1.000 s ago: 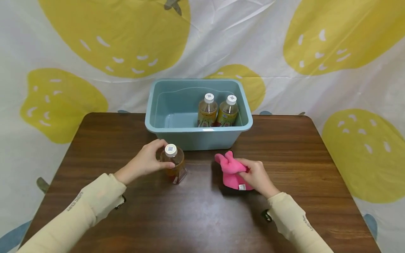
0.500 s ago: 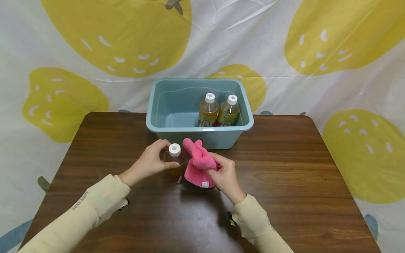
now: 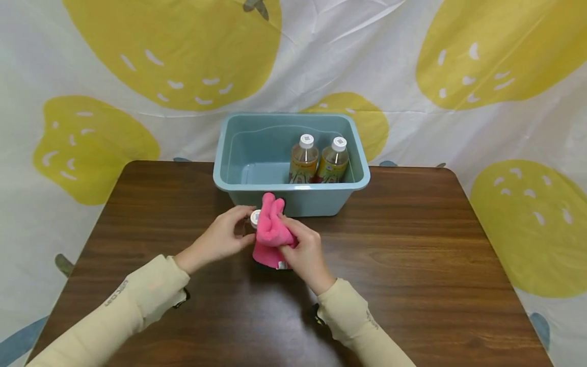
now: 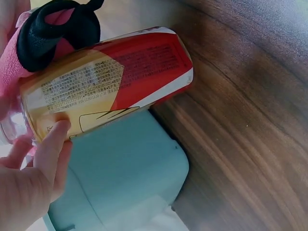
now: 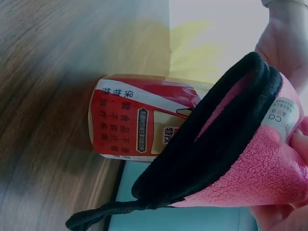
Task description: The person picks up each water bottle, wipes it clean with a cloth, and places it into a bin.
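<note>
My left hand (image 3: 219,237) grips a drink bottle (image 4: 120,79) around its upper part. The bottle has a white cap (image 3: 255,218) and a red and yellow label, and looks upright on the table. In my right hand (image 3: 306,251) I pinch a bunched pink fleecy cloth (image 3: 271,233) with a white tag. It covers the bottle's right side in the head view, leaving part of the cap visible. The right wrist view shows the cloth's black trim and loop in front of the bottle's label (image 5: 139,120).
A blue-green plastic bin (image 3: 293,187) stands at the table's back edge, just behind my hands. Two similar bottles, a left one (image 3: 303,165) and a right one (image 3: 332,165), stand in its right half. Behind hangs a lemon-patterned sheet (image 3: 348,56). The table (image 3: 412,244) is dark wood.
My right hand has carried the pink cloth leftward from the table's middle right to the bottle, which it now partly covers. My left hand and the bottle have shifted slightly right.
</note>
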Demonstrator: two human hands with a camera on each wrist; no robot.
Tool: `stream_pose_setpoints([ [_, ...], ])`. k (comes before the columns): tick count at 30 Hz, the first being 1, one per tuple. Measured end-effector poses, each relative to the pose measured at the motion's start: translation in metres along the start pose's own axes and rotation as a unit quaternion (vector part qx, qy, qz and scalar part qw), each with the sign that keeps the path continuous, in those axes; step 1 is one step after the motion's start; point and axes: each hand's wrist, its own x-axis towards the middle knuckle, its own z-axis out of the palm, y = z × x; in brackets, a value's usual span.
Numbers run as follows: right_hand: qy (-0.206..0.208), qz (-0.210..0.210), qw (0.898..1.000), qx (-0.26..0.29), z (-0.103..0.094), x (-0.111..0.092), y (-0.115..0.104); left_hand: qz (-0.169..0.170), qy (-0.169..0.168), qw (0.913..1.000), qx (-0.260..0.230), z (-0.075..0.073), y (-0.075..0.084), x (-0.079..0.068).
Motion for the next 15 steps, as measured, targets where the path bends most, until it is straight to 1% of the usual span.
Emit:
stream_pose_setpoints([
  [3,0.008,-0.021,0.999,-0.029,0.0018,-0.0004,0.0005,-0.003,-0.01,0.9999,-0.002,-0.0015,-0.0007,0.0012],
  [5,0.012,-0.036,0.998,-0.04,0.0028,-0.0007,0.0013,-0.002,-0.017,0.9998,0.012,-0.0022,-0.0017,0.0015],
  [8,0.017,-0.056,0.997,-0.049,0.004,-0.0009,0.003,0.004,-0.018,0.999,0.04,-0.0034,-0.0029,0.0024],
  [10,0.021,-0.064,0.996,-0.05,0.0046,-0.001,0.0037,0.002,-0.019,0.9987,0.047,-0.0041,-0.0034,0.0033],
  [15,0.028,-0.074,0.995,-0.054,0.0062,-0.0053,0.0057,-0.011,-0.018,0.9992,0.033,-0.0036,-0.0025,0.0055],
])
